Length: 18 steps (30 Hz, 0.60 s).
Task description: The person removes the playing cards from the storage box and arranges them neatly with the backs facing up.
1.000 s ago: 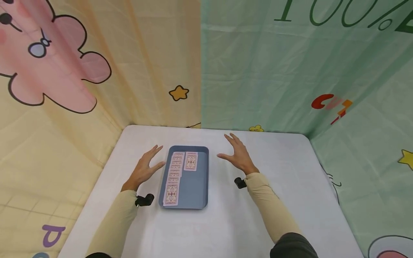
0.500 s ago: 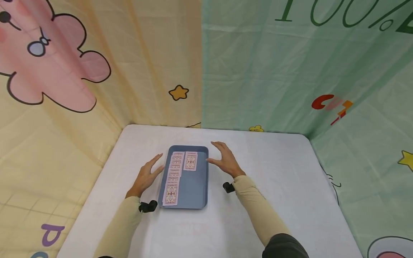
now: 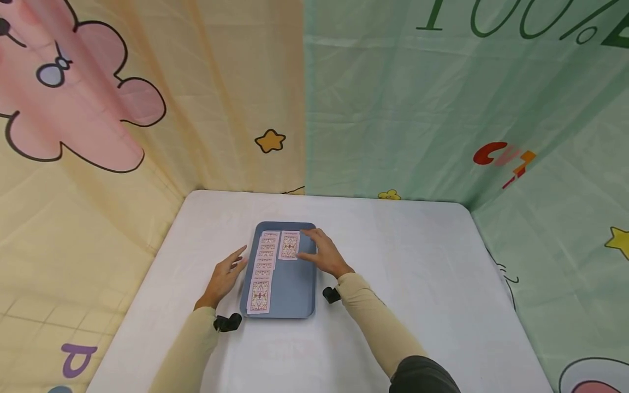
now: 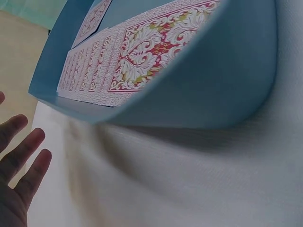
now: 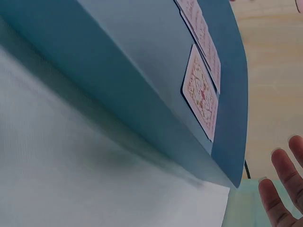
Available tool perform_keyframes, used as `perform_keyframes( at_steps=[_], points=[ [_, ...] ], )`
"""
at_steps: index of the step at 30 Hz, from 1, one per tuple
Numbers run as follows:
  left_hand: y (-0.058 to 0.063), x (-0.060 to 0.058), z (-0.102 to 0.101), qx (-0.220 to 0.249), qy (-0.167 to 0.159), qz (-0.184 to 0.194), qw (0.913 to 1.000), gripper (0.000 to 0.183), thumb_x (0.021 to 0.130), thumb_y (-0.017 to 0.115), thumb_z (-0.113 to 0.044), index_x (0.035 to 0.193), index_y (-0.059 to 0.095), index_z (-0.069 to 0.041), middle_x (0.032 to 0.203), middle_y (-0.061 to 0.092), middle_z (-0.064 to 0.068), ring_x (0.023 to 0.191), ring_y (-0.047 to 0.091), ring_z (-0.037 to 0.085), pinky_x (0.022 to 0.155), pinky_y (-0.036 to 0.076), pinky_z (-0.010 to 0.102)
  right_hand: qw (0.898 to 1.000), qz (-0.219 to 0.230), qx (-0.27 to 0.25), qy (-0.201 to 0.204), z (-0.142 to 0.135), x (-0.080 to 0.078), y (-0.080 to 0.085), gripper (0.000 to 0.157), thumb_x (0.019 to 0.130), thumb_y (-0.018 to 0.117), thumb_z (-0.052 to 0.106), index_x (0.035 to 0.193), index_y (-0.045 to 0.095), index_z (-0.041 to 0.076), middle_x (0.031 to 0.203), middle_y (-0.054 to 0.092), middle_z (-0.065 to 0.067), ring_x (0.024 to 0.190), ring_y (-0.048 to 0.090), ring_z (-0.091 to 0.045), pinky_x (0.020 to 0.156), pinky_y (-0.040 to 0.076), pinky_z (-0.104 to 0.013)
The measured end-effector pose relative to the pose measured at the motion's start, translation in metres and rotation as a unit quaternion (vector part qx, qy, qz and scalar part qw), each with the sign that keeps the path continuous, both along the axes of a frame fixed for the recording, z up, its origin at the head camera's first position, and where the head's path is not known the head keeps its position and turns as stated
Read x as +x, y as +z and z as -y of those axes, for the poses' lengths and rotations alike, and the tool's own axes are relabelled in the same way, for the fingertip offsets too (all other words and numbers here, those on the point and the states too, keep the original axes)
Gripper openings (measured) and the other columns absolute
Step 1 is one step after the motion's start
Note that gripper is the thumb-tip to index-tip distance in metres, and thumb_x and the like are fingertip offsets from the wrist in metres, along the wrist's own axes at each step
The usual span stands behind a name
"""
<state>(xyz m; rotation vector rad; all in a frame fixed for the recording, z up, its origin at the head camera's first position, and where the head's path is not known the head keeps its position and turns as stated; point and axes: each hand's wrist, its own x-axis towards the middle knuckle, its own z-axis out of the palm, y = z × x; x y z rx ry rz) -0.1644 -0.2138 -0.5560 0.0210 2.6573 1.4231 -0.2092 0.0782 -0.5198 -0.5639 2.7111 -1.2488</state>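
A blue-grey tray (image 3: 293, 297) lies on the table, with playing cards inside, their patterned backs up. Several overlapping cards (image 3: 260, 296) form a column along the tray's left side. One separate playing card (image 3: 289, 245) lies at the far end, just right of that column. My right hand (image 3: 326, 254) is over the tray's right rim, thumb and fingers spread beside the separate card; nothing is held. Outside the left rim is my left hand (image 3: 223, 280), its fingers loosely extended and holding nothing. Both wrist views show spread fingers (image 4: 32, 175) away from the cards.
A white-covered table (image 3: 393, 305) surrounds the tray. Printed fabric curtains (image 3: 236, 98) hang behind the table and at both sides. A black wrist camera (image 3: 227, 322) sits at the left wrist, and another black camera (image 3: 331, 295) at the right.
My right hand has moved left from beside the tray to over its right side, close to the separate card. My left hand has drawn slightly nearer the person. The cards lie unchanged.
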Motion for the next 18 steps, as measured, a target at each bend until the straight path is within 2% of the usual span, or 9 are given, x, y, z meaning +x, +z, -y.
perform_keyframes(
  at_steps=[8, 18],
  points=[
    [-0.015, 0.007, 0.0, 0.007, 0.005, 0.005, 1.0, 0.048, 0.102, 0.049, -0.022, 0.147, 0.039, -0.008, 0.148, 0.041, 0.018, 0.124, 0.048, 0.04, 0.102, 0.038, 0.054, 0.999, 0.028, -0.013, 0.024, 0.02, 0.007, -0.01, 0.065, 0.085, 0.076, 0.025, 0.14, 0.049, 0.008, 0.134, 0.049, -0.011, 0.118, 0.051, -0.032, 0.095, 0.044, -0.045],
    [-0.028, 0.022, -0.003, 0.008, 0.013, -0.011, 0.9998, 0.046, 0.1, 0.053, -0.016, 0.143, 0.044, -0.004, 0.136, 0.053, 0.021, 0.116, 0.055, 0.035, 0.097, 0.043, 0.049, 0.998, 0.021, -0.004, 0.053, 0.038, 0.016, -0.023, 0.064, 0.085, 0.075, 0.027, 0.14, 0.05, 0.008, 0.124, 0.052, -0.01, 0.107, 0.052, -0.028, 0.089, 0.045, -0.037]
  ],
)
